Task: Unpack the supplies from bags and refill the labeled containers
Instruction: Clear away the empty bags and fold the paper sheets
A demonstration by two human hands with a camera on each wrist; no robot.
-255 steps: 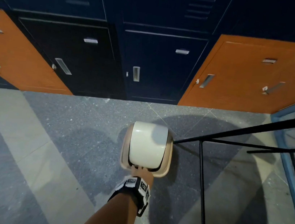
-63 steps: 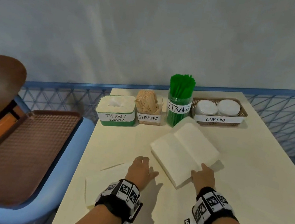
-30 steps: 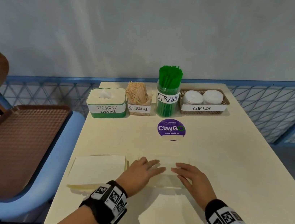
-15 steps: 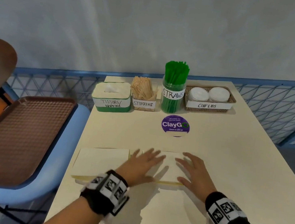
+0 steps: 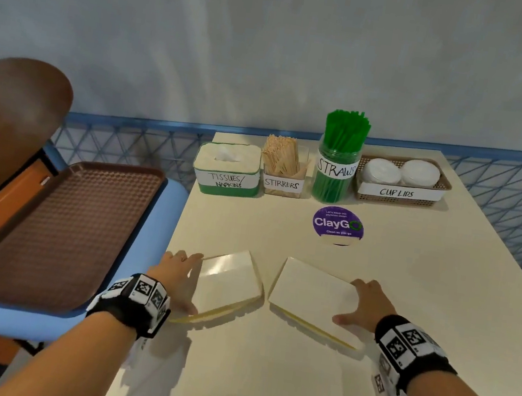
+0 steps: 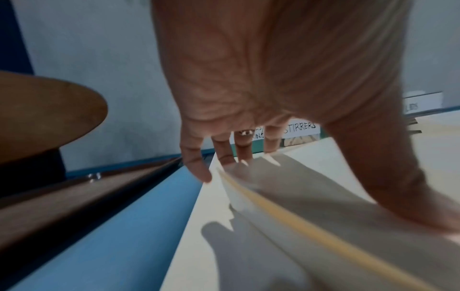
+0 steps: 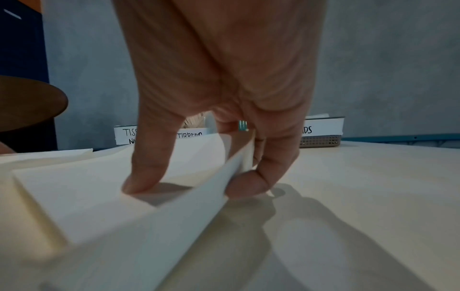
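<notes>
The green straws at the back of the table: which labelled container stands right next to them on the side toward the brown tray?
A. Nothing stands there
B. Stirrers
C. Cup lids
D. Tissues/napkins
B: in the head view the stirrers box stands directly beside the straws jar on the side toward the brown tray; the tissues/napkins box is one place further, and the cup lids basket is on the opposite side.

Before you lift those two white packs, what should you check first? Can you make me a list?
1. Left hand grips left pack: ok.
2. Right hand pinches right pack: ok, thumb on top, fingers at the edge.
3. Packs apart, not overlapping: ok.
4. Tissues/napkins box within reach, upright: ok.
5. Room left inside that box: cannot tell.
6. Table path to the box free: ok, only a flat purple sticker.
</notes>
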